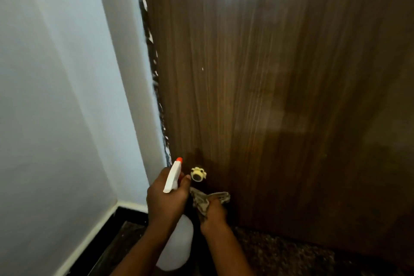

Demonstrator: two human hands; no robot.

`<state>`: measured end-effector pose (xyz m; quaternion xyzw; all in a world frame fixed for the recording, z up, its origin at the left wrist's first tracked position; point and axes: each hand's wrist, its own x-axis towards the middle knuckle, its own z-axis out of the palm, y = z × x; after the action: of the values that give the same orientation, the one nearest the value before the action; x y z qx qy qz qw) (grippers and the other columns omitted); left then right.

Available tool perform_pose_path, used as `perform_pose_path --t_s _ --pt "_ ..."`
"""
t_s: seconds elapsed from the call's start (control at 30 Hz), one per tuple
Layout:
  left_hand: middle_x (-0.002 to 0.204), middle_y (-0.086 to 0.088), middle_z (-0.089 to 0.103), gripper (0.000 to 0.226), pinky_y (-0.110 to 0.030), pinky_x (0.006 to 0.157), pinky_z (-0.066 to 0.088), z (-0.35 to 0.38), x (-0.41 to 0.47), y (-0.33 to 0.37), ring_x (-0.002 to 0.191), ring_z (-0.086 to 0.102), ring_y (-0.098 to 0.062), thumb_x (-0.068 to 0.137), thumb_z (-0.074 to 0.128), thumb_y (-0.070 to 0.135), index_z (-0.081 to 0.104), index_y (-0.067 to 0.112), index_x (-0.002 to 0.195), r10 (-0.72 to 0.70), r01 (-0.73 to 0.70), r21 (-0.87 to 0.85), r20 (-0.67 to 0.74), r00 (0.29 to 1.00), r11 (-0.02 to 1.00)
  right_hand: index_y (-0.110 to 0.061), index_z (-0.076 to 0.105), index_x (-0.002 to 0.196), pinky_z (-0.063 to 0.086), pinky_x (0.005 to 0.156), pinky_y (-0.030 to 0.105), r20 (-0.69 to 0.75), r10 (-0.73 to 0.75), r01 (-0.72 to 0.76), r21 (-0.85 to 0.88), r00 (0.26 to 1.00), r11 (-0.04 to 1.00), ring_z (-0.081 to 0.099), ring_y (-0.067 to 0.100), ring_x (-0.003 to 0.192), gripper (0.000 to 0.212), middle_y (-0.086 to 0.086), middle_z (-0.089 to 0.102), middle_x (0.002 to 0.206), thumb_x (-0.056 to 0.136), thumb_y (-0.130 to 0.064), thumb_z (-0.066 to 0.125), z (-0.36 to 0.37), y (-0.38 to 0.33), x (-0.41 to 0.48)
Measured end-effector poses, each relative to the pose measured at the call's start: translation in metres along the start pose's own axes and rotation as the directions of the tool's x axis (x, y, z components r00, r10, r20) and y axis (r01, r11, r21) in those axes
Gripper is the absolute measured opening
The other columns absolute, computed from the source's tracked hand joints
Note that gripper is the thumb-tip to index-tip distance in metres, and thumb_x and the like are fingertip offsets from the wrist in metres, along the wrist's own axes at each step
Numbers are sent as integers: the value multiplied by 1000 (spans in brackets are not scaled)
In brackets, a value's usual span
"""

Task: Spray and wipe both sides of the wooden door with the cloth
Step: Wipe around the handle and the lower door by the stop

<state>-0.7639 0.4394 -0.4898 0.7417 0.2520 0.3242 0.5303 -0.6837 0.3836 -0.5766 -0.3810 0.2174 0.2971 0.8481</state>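
The dark brown wooden door [280, 96] fills the right of the view, its lower part close to my hands. My left hand [164, 199] grips the white spray bottle [177, 246] by its trigger head, whose orange nozzle points up toward the door's lower left. My right hand [214, 216] holds a crumpled grey-green cloth [209, 198] right by the door near its bottom edge. A wet dark patch shows on the wood just above the nozzle.
A small yellowish round fitting [198, 174] sticks out of the door between bottle and cloth. A white wall [56, 96] and its corner stand to the left, with a black skirting [127, 213] below. Dark speckled floor [280, 255] lies under the door.
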Motion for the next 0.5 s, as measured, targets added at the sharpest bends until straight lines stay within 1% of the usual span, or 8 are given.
perform_pose_path --t_s 0.07,0.1,0.17,0.2,0.27,0.33,0.4,0.5 --pt "84 12 64 23 -45 73 58 -1 11 21 79 66 -20 79 72 26 55 39 86 -18 19 -42 19 1000 999 3 67 113 54 66 38 -139 -84 80 -37 987 996 68 36 87 44 21 71 96 98 -31 44 3 -12 -10" --pt "85 11 65 23 -45 73 58 -1 15 30 78 67 -21 79 72 26 55 40 86 -13 14 -51 19 1000 999 0 68 112 57 68 41 -167 -122 114 -55 978 992 70 36 86 46 21 72 97 94 -39 51 9 -21 -17" --pt "88 5 66 25 -46 73 58 -7 25 59 78 68 -24 80 71 25 55 38 94 -37 38 -59 17 999 998 -6 69 114 58 82 49 -178 -127 113 -86 976 990 71 36 93 60 18 73 103 79 -54 63 29 -43 -41" --pt "88 3 66 26 -46 73 58 -12 27 75 77 68 -24 81 71 25 55 37 97 -47 48 -69 19 999 996 -8 69 114 56 88 50 -173 -124 104 -119 977 987 71 35 96 63 16 73 105 74 -57 68 38 -54 -61" --pt "85 7 65 26 -45 74 58 -23 36 118 77 67 -23 83 69 24 53 40 95 -79 81 -73 28 997 994 -9 70 111 56 90 45 -126 -103 84 -150 987 985 71 33 98 55 14 74 104 77 -51 74 71 -85 -106" --pt "82 15 60 26 -44 76 58 -39 47 169 79 66 -21 85 67 24 49 43 92 -102 104 -71 33 994 992 -6 70 107 60 74 35 -131 -157 126 -219 979 968 72 29 89 37 12 75 95 82 -33 77 109 -119 -149" --pt "86 11 61 21 -43 79 57 -58 60 218 83 64 -20 86 64 26 51 37 97 -116 117 -61 26 993 991 -7 68 101 58 62 29 -133 -223 180 -278 966 944 71 23 78 20 8 73 85 86 -19 74 152 -150 -191" --pt "102 -2 65 23 -42 80 57 -88 84 293 86 66 -22 88 61 32 53 28 109 -160 161 -40 28 987 986 -12 65 104 58 78 36 -146 -310 243 -354 940 903 68 22 82 19 5 70 91 89 -22 70 215 -193 -247"
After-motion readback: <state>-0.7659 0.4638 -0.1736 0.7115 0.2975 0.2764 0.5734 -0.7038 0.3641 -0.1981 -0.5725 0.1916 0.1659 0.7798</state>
